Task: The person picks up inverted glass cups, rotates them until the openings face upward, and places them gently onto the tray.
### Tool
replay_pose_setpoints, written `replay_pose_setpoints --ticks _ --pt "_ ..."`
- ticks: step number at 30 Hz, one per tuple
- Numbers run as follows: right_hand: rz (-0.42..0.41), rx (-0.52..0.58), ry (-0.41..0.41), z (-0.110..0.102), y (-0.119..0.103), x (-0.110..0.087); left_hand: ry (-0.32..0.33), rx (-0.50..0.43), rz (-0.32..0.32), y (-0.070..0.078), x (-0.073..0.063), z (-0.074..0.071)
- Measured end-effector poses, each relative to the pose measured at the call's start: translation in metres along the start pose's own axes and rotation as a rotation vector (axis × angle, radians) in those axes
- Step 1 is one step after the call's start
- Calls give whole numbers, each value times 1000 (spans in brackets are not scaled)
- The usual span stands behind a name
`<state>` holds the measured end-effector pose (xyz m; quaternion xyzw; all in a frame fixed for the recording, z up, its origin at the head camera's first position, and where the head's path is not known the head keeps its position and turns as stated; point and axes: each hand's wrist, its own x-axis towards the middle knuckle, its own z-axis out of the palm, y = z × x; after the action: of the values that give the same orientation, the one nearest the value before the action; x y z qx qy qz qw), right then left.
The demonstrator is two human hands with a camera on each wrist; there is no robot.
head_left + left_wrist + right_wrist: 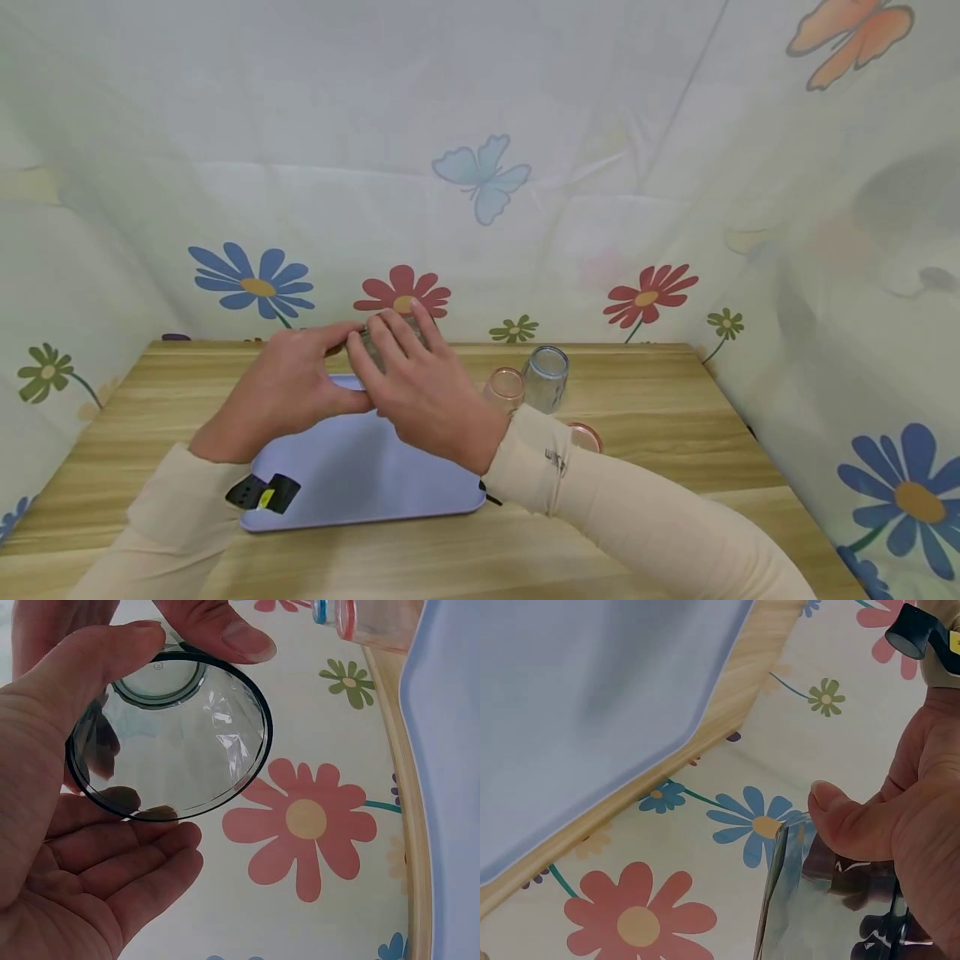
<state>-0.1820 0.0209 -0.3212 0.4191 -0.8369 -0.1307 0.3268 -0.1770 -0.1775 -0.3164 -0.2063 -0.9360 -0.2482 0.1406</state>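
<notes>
A clear tumbler (372,354) with a dark greenish tint is held up in both hands above the lavender tray (360,479). My left hand (292,379) grips it from the left, thumb on one side and fingers on the other. From the right, my right hand (427,387) lays its curled fingers over the glass and covers much of it. In the left wrist view, the round rim of the tumbler (266,720) faces the camera, with the right thumb (244,641) at its upper edge. The right wrist view shows the left thumb (847,825) against the glass side.
Right of the tray on the wooden table (660,483) stand a pink glass (506,385) and a blue glass (547,383). Another pink-rimmed glass (587,437) is partly hidden behind the right sleeve. A flowered curtain (337,208) hangs behind the table.
</notes>
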Motion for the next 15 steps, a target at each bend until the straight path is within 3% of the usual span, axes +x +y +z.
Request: replay_pose_setpoints --ticks 9,15 --pt "28 76 12 1 1 1 61 -97 9 -3 -3 7" --pt "76 266 20 2 5 0 113 -238 0 -6 -6 15"
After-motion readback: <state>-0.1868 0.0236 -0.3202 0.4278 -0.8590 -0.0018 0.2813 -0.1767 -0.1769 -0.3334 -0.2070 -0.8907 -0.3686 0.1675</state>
